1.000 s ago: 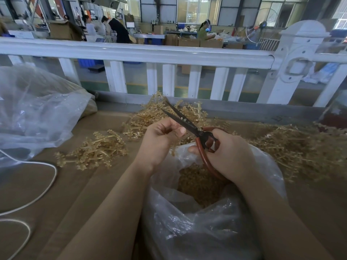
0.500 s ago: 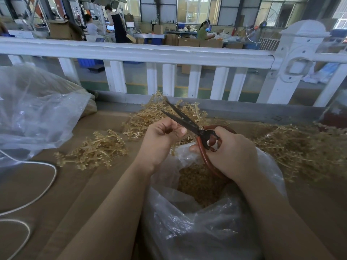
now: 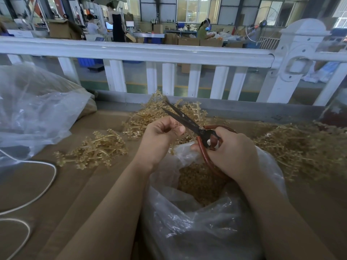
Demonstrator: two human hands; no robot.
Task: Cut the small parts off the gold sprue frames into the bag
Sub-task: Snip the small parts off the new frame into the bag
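Your left hand (image 3: 161,137) curls its fingers around a thin piece of gold plastic sprue (image 3: 175,124), pinching it just above the mouth of the clear plastic bag (image 3: 197,222). Your right hand (image 3: 232,152) grips the red loop handles of the dark-bladed scissors (image 3: 187,121), whose blades stand parted and point away toward the white railing (image 3: 135,51); the sprue piece sits right beside the blades near the pivot. Cut gold parts (image 3: 199,182) fill the bag's bottom. Loose gold sprue frames lie on the brown cardboard surface (image 3: 75,194): a small heap (image 3: 93,151) at left, another pile (image 3: 304,147) at right. A white cable (image 3: 43,186) curves at far left.
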